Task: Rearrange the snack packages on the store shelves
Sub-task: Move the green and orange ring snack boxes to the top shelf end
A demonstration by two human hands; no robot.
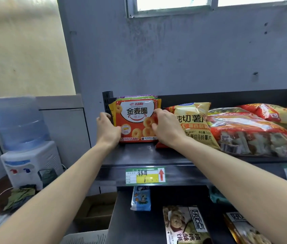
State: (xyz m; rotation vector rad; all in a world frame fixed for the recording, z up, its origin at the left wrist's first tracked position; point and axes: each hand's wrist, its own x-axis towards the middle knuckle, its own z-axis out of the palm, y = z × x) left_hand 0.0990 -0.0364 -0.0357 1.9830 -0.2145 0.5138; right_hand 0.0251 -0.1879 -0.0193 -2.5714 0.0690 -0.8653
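An orange ring-cake package (135,118) stands upright at the left end of the top shelf (139,155), in front of several similar packs. My left hand (108,128) grips its left edge. Its right side is held by my right hand (165,126). Just to the right leans a yellow potato-chip bag (194,124), with a red-and-clear snack bag (248,136) lying beyond it.
A green price label (145,176) sits on the shelf's front edge. The lower shelf holds a blue pack (141,199) and cookie packs (185,226). A water dispenser (24,143) stands left of the shelving, with a cardboard box (96,212) on the floor.
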